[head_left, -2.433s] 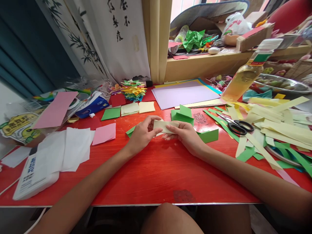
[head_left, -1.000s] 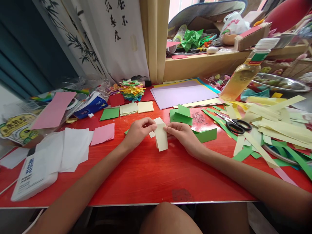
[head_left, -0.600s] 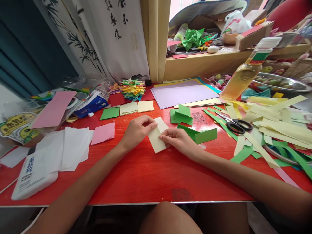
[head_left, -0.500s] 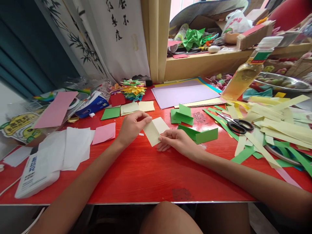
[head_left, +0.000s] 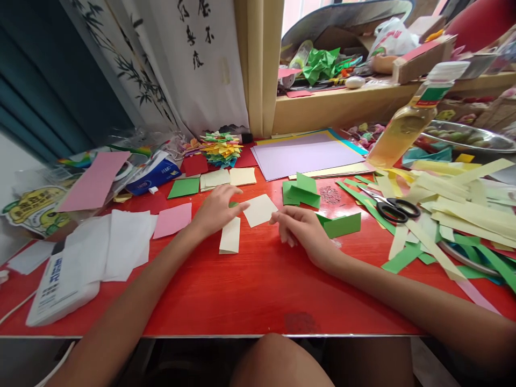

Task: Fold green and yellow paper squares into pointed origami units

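A square cream paper (head_left: 260,210) lies on the red table between my hands. My left hand (head_left: 220,209) is to its left, fingers apart and holding nothing. Just below that hand rests a folded cream paper (head_left: 230,236). My right hand (head_left: 297,230) is at the square's right corner, thumb and forefinger pressed together; whether they grip the paper's tip is too small to tell. Folded green papers (head_left: 342,224) lie beyond and to the right of my right hand. Behind my left hand are cream sheets (head_left: 242,176) and a green piece (head_left: 184,187).
Black-handled scissors (head_left: 397,209) lie on paper strips (head_left: 470,207) at the right. Behind them stands a bottle (head_left: 403,129). Large lilac sheets (head_left: 308,155) lie at the back. Pink paper (head_left: 172,220) and a white packet (head_left: 62,285) are on the left.
The folded cream paper has left my hands and now lies below my left hand. My left hand has opened and moved slightly left; my right hand has shifted right.
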`<state>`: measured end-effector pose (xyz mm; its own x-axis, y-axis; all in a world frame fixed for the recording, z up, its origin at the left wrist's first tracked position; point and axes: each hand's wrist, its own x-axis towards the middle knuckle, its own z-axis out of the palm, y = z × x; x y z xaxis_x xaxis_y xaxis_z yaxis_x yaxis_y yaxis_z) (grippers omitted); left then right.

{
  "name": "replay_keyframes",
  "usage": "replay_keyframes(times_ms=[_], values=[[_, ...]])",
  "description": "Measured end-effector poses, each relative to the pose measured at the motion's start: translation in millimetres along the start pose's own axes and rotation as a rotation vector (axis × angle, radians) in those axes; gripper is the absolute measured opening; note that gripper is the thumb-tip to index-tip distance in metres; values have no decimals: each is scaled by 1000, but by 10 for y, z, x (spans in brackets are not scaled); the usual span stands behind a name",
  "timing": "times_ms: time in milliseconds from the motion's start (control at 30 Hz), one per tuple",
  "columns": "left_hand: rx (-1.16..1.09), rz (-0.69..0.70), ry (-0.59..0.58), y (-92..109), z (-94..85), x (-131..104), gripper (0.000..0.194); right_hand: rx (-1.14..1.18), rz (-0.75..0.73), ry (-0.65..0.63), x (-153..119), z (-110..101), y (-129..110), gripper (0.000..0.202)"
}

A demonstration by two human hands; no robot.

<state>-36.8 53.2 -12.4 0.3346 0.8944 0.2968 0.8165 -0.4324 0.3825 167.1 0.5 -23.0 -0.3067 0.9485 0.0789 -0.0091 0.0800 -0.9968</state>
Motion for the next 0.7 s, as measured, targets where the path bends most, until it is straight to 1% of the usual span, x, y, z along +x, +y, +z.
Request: replay_keyframes(times_ms=[33,100,200,333,400,467,533,567,633,700], values=[[7,0,-28,17,55,-6,33,21,-2,52,15,-9,9,25],[2,-32,-80,35,144,-11,35,43,7,90,33,-17,15,25],[-60,-110,-114,39,206,-2,31,8,5,44,30,-1,4,25],[-90,-115,-87,81,173,5,21,-15,-3,-24,33,21,25,25],[-131,-120,-47,122,125,0,15,25,17,-22,53,15,55,21],[-268,-147,38,163,66,-5,14,102,43,28,79,-1,77,26],[-472,-167,127,201,9,-11,17,185,70,78,100,-18,77,39],[-568,-170,151,219,-14,-15,18,215,78,78,106,-24,70,44],[-694,-173,127,256,-41,-25,16,241,79,21,109,-30,46,46],[-727,-184,52,292,-38,-40,18,239,54,-40,104,-31,28,39]])
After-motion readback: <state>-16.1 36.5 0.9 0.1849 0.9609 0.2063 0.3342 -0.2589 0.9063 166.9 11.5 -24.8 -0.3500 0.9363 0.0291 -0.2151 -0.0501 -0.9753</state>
